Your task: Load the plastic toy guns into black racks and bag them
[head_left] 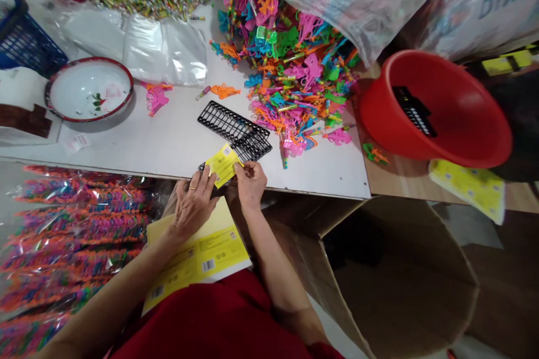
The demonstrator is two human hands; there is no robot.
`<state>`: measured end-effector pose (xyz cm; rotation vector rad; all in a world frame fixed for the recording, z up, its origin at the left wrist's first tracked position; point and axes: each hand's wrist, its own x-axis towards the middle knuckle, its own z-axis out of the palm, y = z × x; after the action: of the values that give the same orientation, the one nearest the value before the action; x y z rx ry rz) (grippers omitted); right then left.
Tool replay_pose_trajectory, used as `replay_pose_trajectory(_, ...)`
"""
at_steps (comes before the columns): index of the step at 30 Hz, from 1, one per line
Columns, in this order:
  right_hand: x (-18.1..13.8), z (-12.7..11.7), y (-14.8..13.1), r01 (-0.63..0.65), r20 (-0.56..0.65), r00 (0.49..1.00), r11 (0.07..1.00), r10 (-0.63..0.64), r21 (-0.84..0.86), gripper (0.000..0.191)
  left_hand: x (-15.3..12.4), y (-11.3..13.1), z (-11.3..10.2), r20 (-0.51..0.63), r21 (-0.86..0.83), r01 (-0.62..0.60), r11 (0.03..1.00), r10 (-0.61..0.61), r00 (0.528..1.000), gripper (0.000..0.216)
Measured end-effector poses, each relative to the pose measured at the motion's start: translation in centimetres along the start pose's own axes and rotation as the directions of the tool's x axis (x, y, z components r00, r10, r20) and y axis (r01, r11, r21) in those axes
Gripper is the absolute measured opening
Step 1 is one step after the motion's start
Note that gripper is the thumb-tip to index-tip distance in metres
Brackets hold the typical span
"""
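Note:
A small yellow printed label (222, 164) with a barcode lies at the table's front edge, over the near end of stacked black plastic grid racks (229, 122). My right hand (251, 182) pinches the label's right corner between thumb and fingers. Along the label's left edge rest the fingertips of my left hand (194, 205), stretched out, with a ring on one finger; the thumb is apart below. A bit of black shows under the label, mostly hidden. Below my hands, a sheet of yellow labels (219, 249) lies on my lap, part of it bare backing.
Colourful plastic toy pieces (303, 73) spill from a clear bag behind the racks. To the right stand a red tub (387, 118) and an open cardboard box (337, 269). An enamel basin (80, 101) and plastic bags (164, 47) lie left; bagged toys (80, 235) fill the lower left.

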<state>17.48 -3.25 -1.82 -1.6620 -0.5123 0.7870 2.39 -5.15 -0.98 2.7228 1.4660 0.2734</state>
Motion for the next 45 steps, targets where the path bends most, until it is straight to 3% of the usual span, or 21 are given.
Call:
replay_pose_trajectory(8,-0.1,0.0,0.1,0.063,0.025,0.998,0.995,-0.062,-0.077,0.027,-0.4,-0.3,0.2,0.026,0.029,0.009,1.0,-0.009,1.0,0.049)
replay_pose_trajectory(11,0.8,-0.7,0.3,0.192,0.034,0.981,0.961,-0.189,-0.199,0.022,-0.2,-0.4,0.0,0.024,0.024,0.011,1.0,-0.012,1.0,0.047)
replay_pose_trajectory(16,1.8,-2.8,-0.5,0.392,0.029,0.907,0.821,-0.419,-0.415,0.017,0.1,-0.5,-0.4,0.038,-0.013,0.009,1.0,-0.009,0.999,0.045)
replay_pose_trajectory(18,0.8,-2.5,-1.4,0.557,0.23,0.829,0.713,-0.51,-0.427,0.021,0.1,-0.6,-0.4,0.044,-0.024,0.008,1.0,-0.007,0.999,0.042)
replay_pose_trajectory(20,-0.6,-1.1,-2.1,0.768,0.564,0.629,0.541,-0.535,-0.342,0.028,0.0,-0.7,-0.2,0.05,-0.018,0.0,1.0,0.001,0.999,0.041)
replay_pose_trajectory(22,-1.5,0.7,-2.3,0.889,0.799,0.41,0.388,-0.44,-0.243,0.038,-0.3,-0.8,0.1,0.048,0.009,-0.006,1.0,0.005,0.999,0.042)
replay_pose_trajectory(24,-1.2,1.9,-1.9,0.937,0.896,0.295,0.283,-0.331,-0.204,0.05,-0.6,-1.1,0.5,0.048,0.04,-0.036,0.999,0.034,0.998,0.044)
replay_pose_trajectory(26,0.2,1.7,-1.3,0.957,0.925,0.259,0.205,-0.28,-0.206,0.057,-0.9,-1.6,0.8,0.042,0.053,-0.077,0.996,0.075,0.996,0.045)
replay_pose_trajectory(28,2.2,0.5,-1.0,0.963,0.932,0.257,0.146,-0.255,-0.226,0.061,-1.1,-2.2,1.0,0.032,0.039,-0.116,0.992,0.115,0.993,0.046)
replay_pose_trajectory(30,4.0,-1.2,-1.2,0.963,0.936,0.264,0.108,-0.232,-0.245,0.064,-1.3,-2.9,1.1,0.021,0.018,-0.13,0.991,0.129,0.991,0.048)
replay_pose_trajectory(33,5.6,-3.0,-1.7,0.973,0.952,0.23,0.077,-0.201,-0.219,0.068,-1.3,-3.7,0.6,0.036,0.015,-0.158,0.987,0.157,0.987,0.051)
replay_pose_trajectory(38,5.5,-3.2,-1.8,0.978,0.959,0.209,0.056,-0.19,-0.202,0.075,-1.7,-3.2,-0.3,0.055,0.04,-0.156,0.987,0.154,0.987,0.052)
replay_pose_trajectory(42,5.0,-2.8,-1.9,0.99,0.967,0.142,0.037,-0.212,-0.138,0.087,-3.1,-2.0,0.0,0.055,0.012,-0.244,0.97,0.243,0.968,0.054)
replay_pose_trajectory(45,4.2,-2.8,-1.8,0.997,0.963,0.075,0.007,-0.257,-0.076,0.087,-3.3,-3.0,-1.0,-0.053,-0.01,-0.315,0.949,0.314,0.948,0.042)
